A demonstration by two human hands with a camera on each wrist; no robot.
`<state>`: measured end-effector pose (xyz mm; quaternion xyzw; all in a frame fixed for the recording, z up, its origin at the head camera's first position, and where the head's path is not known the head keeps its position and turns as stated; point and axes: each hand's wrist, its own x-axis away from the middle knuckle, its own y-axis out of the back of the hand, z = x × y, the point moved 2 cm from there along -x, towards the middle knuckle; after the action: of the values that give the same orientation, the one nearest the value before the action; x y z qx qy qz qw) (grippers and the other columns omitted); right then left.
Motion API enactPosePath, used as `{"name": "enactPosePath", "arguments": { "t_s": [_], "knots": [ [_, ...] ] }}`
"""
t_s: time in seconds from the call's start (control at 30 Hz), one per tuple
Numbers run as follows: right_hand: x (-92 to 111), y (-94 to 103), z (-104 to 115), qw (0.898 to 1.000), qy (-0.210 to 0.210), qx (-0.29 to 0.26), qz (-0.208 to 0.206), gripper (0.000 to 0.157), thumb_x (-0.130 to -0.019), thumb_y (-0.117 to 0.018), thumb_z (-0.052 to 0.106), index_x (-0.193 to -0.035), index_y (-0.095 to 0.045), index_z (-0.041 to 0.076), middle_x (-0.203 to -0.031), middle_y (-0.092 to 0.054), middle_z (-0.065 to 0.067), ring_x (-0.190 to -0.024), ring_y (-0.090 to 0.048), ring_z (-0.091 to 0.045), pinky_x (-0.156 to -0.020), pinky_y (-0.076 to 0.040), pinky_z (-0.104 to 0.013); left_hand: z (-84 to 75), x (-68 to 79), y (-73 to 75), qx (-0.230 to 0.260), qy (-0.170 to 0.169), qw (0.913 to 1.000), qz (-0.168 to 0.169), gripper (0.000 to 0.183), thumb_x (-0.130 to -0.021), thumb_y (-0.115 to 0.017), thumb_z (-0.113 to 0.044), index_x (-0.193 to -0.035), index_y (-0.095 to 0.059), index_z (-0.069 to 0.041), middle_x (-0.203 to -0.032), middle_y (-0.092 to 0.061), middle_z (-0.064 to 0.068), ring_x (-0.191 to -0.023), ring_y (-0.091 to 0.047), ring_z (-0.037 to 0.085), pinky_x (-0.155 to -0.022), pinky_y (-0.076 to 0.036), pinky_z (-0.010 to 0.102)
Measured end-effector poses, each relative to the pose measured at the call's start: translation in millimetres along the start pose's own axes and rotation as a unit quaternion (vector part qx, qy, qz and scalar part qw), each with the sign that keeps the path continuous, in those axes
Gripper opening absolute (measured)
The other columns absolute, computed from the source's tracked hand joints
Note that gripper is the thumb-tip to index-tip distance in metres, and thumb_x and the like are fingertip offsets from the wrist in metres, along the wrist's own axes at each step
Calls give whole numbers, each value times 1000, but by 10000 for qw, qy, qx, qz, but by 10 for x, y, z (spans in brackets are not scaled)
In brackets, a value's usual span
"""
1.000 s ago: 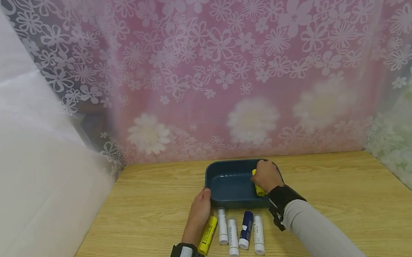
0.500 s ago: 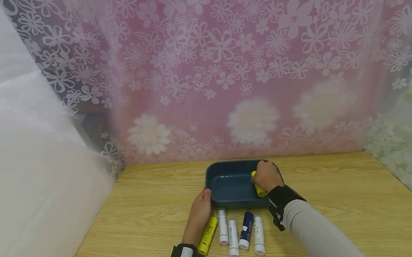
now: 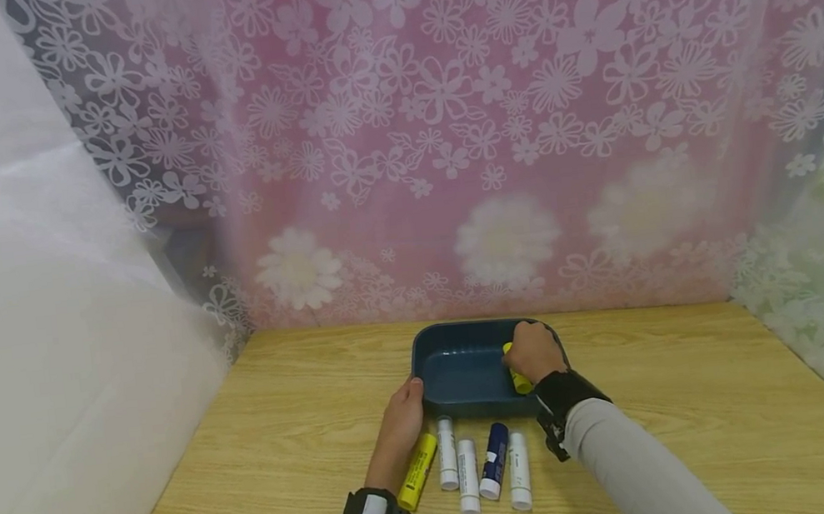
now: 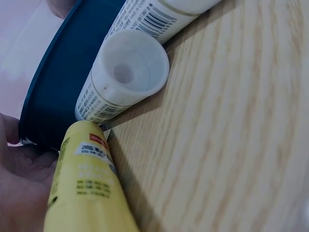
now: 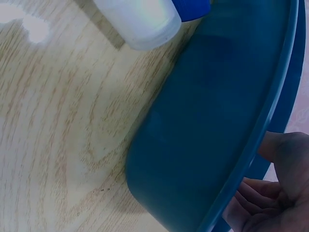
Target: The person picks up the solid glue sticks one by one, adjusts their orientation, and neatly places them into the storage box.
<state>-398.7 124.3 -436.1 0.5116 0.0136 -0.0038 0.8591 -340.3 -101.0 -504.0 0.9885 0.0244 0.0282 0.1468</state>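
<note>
A dark blue rectangular tray (image 3: pixel 462 373) sits towards the back of the wooden table. At its front left corner my left hand (image 3: pixel 402 415) grips the side, with the thumb at the rim. Inside the tray's right end, my right hand (image 3: pixel 535 351) holds a yellow glue stick (image 3: pixel 521 381), its fingers curled and partly hiding it. In the right wrist view those fingers (image 5: pixel 256 200) show beyond the rim, and the stick is out of sight. A second yellow glue stick (image 3: pixel 418 472) lies on the table beside my left wrist.
Several more glue sticks lie in front of the tray: a white one (image 3: pixel 446 454), another white stick (image 3: pixel 468 479), a dark blue one (image 3: pixel 494 461) and a white stick (image 3: pixel 519 472) at the right. A pink flowered curtain (image 3: pixel 392 209) hangs behind the wooden table (image 3: pixel 288 437).
</note>
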Motion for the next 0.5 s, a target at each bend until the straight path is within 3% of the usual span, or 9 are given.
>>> {"name": "enactPosePath", "arguments": {
  "t_s": [0.17, 0.5],
  "knots": [
    [0, -12, -18, 10000, -13, 51, 14, 23, -87, -75, 8, -72, -59, 3, -59, -47, -5, -56, -55, -22, -51, -41, -30, 1, -2, -5, -12, 63, 10000, 4, 54, -111, -35, -38, -155, -42, -7, -159, -43, 14, -151, -32, 37, -123, -25, 57],
    [-32, -42, -78, 9998, 43, 133, -120, 19, -85, -78, 11, -79, -68, -3, -66, -63, -13, -57, -61, -23, -53, -52, -34, 1, 1, 8, -31, 8, 10000, -35, 53, -110, -36, -36, -154, -43, -6, -158, -44, 15, -150, -33, 38, -123, -26, 58]
  ]
}}
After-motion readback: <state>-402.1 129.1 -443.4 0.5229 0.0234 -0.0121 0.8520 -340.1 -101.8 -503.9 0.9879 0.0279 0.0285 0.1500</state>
